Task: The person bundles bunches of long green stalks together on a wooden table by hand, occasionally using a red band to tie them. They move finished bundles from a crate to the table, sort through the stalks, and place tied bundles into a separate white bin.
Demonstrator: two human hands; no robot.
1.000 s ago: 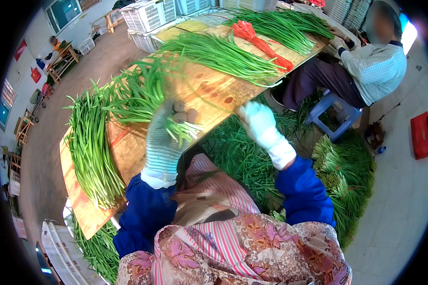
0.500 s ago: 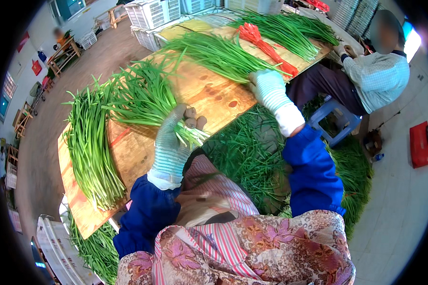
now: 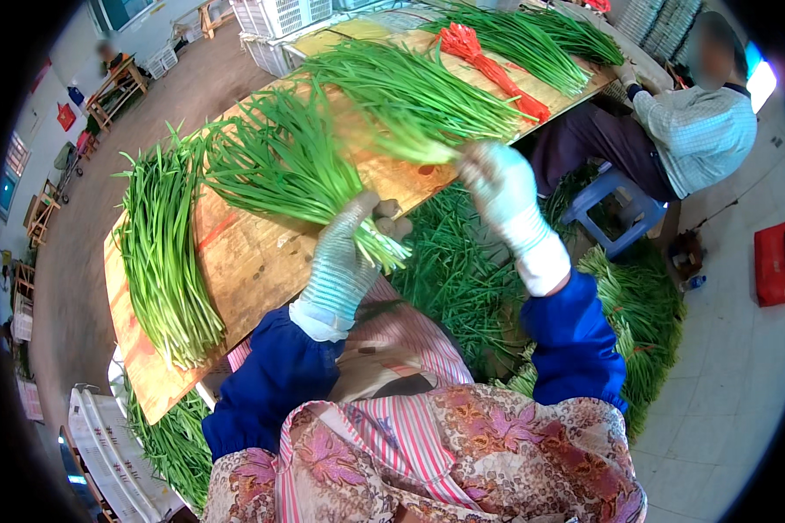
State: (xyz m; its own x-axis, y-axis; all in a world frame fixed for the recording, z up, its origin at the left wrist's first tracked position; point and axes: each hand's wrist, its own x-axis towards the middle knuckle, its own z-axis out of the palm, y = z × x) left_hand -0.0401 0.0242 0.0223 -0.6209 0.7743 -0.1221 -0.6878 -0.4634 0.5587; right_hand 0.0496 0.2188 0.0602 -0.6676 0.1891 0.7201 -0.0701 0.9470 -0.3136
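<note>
My left hand [image 3: 340,261], in a striped knit glove with grey fingertips, is closed round the pale stem ends of a bunch of Chinese chives [image 3: 275,166]. The leaves fan out over the wooden board [image 3: 253,270]. My right hand [image 3: 501,187], gloved alike, pinches the ends of a few chives [image 3: 414,144] that are smeared by motion. Just beyond it lies a loose pile of chives [image 3: 401,83] on the board. Another long bunch [image 3: 161,261] rests at the board's left end, apart from my hands.
Red ties [image 3: 484,70] lie beyond the pile, with more chives [image 3: 519,44] behind them. A co-worker [image 3: 702,131] sits at the right near a blue stool [image 3: 615,213]. Cut leaves [image 3: 458,270] cover the ground below the board. White crates [image 3: 283,22] stand at the far side.
My right hand has drawn a few chives out of the pile, moving slightly right and nearer. My left hand and its bunch have shifted right, and the bunch looks fuller.
</note>
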